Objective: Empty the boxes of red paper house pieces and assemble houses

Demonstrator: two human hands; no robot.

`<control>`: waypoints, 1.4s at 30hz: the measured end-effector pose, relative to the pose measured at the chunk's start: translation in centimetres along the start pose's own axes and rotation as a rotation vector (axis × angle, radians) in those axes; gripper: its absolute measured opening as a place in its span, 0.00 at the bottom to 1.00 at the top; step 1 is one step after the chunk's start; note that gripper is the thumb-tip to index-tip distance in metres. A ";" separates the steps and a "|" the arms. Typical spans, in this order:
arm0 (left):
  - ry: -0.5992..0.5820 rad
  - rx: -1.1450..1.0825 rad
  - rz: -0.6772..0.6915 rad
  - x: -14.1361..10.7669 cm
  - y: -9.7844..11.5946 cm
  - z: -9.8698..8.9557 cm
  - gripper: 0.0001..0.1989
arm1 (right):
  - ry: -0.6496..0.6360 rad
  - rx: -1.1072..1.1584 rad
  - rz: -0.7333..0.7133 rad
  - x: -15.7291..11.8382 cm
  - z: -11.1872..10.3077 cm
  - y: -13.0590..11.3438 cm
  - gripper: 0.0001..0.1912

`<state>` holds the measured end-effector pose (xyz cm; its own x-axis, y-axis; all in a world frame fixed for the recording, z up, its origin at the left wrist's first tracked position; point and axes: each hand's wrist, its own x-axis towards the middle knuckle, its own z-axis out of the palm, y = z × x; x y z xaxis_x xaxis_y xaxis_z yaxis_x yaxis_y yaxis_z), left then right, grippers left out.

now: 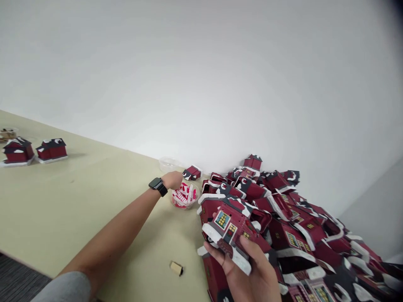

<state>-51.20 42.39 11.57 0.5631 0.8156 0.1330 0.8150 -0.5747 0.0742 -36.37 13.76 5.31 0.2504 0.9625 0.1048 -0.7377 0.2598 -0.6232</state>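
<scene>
two hands are busy: at lower right, the right hand is gripping a maroon model house by its walls, which seem light but crushable, against a heap of model houses; the left hand is hovering by a clear bowl, open or closed i can't tell.

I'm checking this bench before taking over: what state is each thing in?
Right hand: gripping, fingers wrapped around a house.
Dark red model house with white snow trim: held tilted.
Left hand: extended, fingers hidden, beside the bowl.
Clear plastic bowl: filled with red-and-white pieces.
Heap of dark red model houses: piled, jumbled.
Black-roofed red house: upright on the tabletop.
Small beige block: lying alone.
</scene>
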 end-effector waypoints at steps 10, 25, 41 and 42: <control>0.168 -0.365 0.529 -6.2 6.1 -7.1 0.12 | 0.073 0.020 -0.042 -0.3 -0.2 0.6 0.09; 0.339 -0.485 1.101 -12.4 11.5 -7.7 0.10 | -0.044 -0.010 -0.060 -1.7 1.7 -0.7 0.25; 0.361 -0.863 1.078 -10.2 12.2 -4.2 0.20 | 0.080 -0.088 -0.181 -1.7 1.6 0.0 0.22; 0.357 -0.886 1.067 -10.0 12.2 -3.9 0.20 | 0.108 -0.106 -0.207 -1.6 1.4 0.1 0.22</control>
<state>-47.39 26.96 15.04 0.6688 -0.0087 0.7434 -0.3955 -0.8509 0.3459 -37.72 12.39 6.18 0.4593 0.8740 0.1584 -0.5953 0.4353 -0.6754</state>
